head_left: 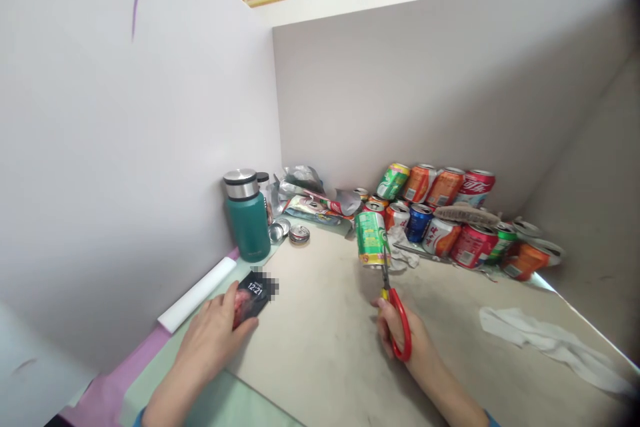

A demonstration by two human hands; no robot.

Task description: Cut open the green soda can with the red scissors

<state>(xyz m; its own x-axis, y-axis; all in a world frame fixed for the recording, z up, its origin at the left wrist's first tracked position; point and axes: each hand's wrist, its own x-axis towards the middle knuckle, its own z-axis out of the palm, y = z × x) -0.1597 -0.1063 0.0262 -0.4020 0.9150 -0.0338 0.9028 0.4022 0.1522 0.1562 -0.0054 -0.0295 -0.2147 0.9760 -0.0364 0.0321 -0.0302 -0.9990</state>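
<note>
My right hand [393,330] is closed around red-handled scissors [401,333], whose blades point away from me. The blade tips overlap the lower right side of a green and yellow drink can [371,239]; whether they touch it I cannot tell. On the left, my left hand [213,327] grips the near end of a black smartphone [254,290] between thumb and fingers. The phone's lit screen reads 12:21. A green thermos flask [249,223] stands just beyond it.
Several drink cans [440,233] stand and lean along the back panel [400,93]. Cut metal sheets [315,197] are piled to their left, with can ends [299,234] in front. A white cloth [545,340] lies at right. A white roll [197,293] borders the left panel [150,120].
</note>
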